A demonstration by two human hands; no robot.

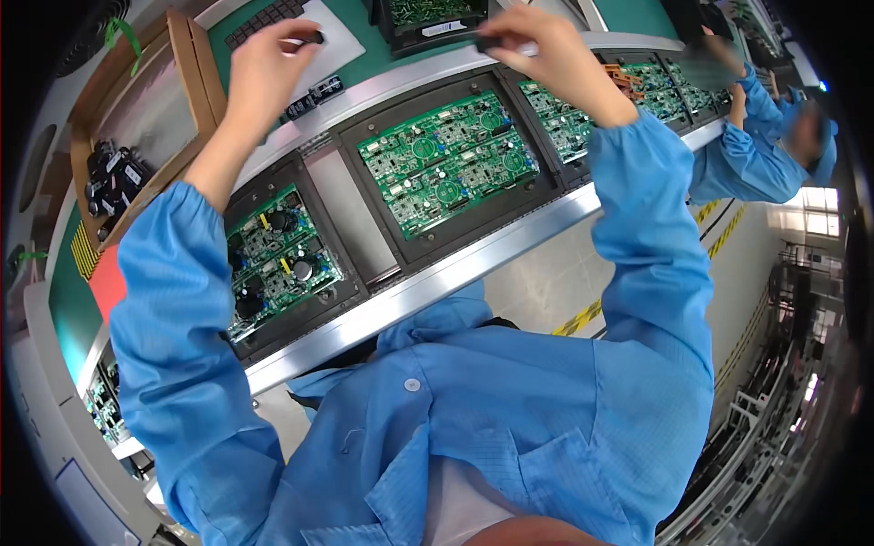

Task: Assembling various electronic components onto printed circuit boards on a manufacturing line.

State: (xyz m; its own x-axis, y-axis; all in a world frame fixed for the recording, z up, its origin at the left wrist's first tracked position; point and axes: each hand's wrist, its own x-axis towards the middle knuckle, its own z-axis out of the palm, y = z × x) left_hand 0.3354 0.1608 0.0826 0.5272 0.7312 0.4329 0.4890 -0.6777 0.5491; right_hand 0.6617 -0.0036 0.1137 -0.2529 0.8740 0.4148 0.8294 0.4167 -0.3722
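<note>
My left hand (pixel 264 80) is raised over the far side of the line, its thumb and fingers pinching a small black part (pixel 316 38). Just below it lie several black cylindrical capacitors (pixel 314 96) with pale markings. My right hand (pixel 557 62) also pinches a small black part (pixel 489 43), close to a black bin (pixel 435 29) of green pieces. The exact kind of either part is too small to make out. Between my forearms, a green circuit board panel (pixel 446 164) rests in a black carrier frame (pixel 401 238). To its left sits another panel (pixel 284 259), fitted with large round black capacitors.
Rows of small black parts (pixel 264 20) lie by a white sheet (pixel 332 41) on the green bench. At left, a cardboard box (pixel 196 64) stands near black capacitors (pixel 116 177). A metal rail (pixel 428 289) edges the conveyor. A co-worker (pixel 751 168) in blue works at right.
</note>
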